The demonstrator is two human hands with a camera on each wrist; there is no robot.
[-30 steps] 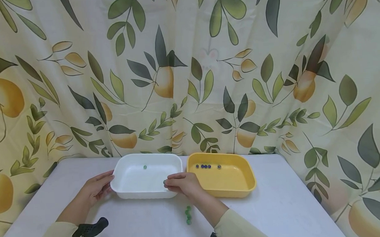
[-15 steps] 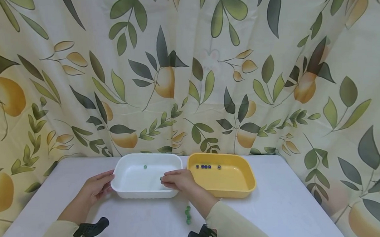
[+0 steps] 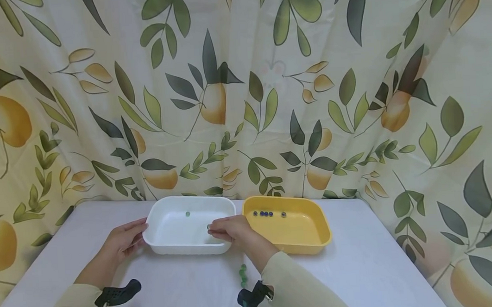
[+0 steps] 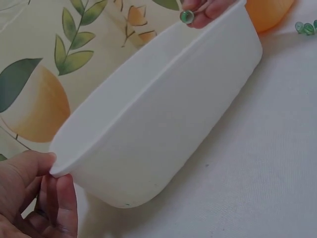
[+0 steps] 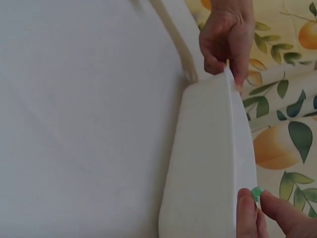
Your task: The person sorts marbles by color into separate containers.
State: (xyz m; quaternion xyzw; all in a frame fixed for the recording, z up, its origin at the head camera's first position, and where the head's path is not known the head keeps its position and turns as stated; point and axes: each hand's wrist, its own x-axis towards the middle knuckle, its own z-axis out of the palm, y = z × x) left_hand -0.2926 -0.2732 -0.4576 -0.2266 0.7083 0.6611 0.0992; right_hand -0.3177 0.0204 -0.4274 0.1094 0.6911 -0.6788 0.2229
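Over the right half of the white tub (image 3: 175, 232), I log a green marble (image 5: 256, 194) pinched in the right hand (image 3: 234, 229), which points leftward roughly along the tub's long axis, while the left hand (image 3: 122, 242) grips the opposite end.

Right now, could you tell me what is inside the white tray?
One green marble lies inside the white tray. The right-hand grip, over the tray's right side, pinches another green marble. Whatever the grip covers there cannot be seen.
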